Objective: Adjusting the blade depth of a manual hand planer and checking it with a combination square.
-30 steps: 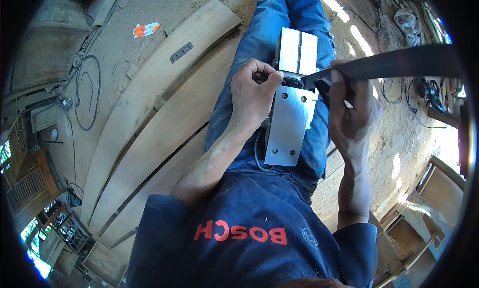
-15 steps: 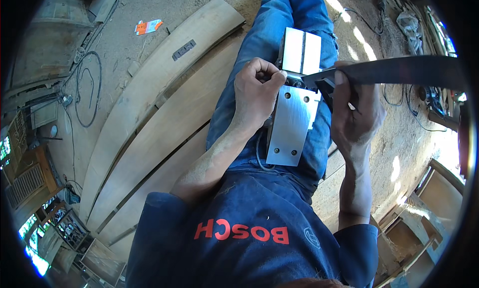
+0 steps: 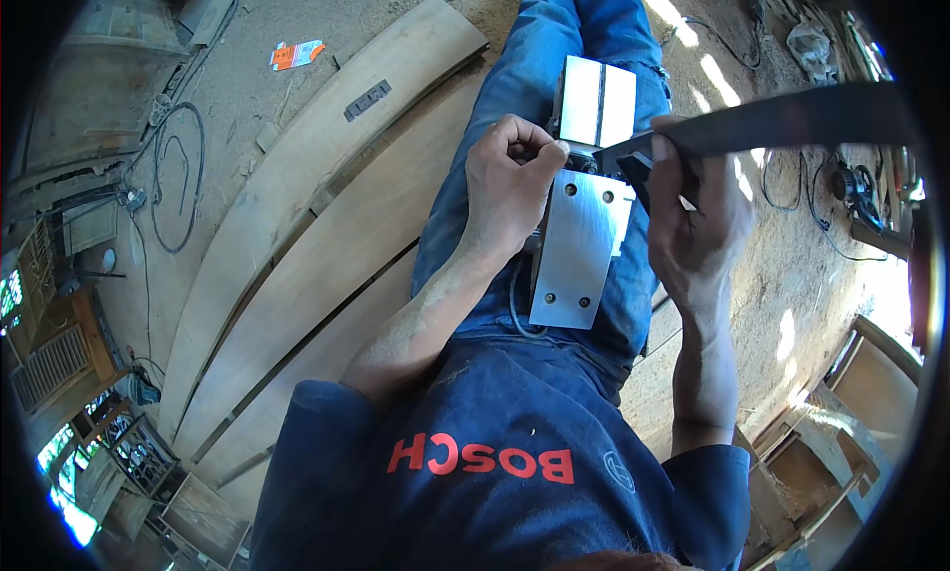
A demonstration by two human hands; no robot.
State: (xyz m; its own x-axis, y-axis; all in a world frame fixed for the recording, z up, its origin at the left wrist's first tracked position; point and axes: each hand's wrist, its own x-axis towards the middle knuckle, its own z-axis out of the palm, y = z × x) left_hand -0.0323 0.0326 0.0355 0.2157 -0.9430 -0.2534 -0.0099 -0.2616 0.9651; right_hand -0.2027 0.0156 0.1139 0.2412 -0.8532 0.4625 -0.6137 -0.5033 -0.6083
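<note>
An upturned power planer (image 3: 580, 246) with two silver sole plates rests lengthwise on the person's jeans. My left hand (image 3: 510, 185) is closed at the cutter opening between the plates, thumb and index finger together at its left end; what they hold, if anything, is too small to make out. My right hand (image 3: 698, 225) grips a long dark flat blade-like bar (image 3: 792, 116), along with a black piece beneath it that I cannot identify clearly. The bar's narrow end reaches into the cutter opening; its other end extends to the right.
Long curved wooden boards (image 3: 307, 185) lie at the left. An orange-and-white packet (image 3: 295, 54) and a looped cable (image 3: 183, 235) lie on the dusty floor (image 3: 247, 37). A dark power tool (image 3: 851, 190) with cables is at the right. Wooden furniture pieces (image 3: 811, 472) stand at the lower right.
The dark bar's right end has tilted upward since half a second ago, and my right hand has shifted slightly with it. My left hand remains in place at the cutter opening.
</note>
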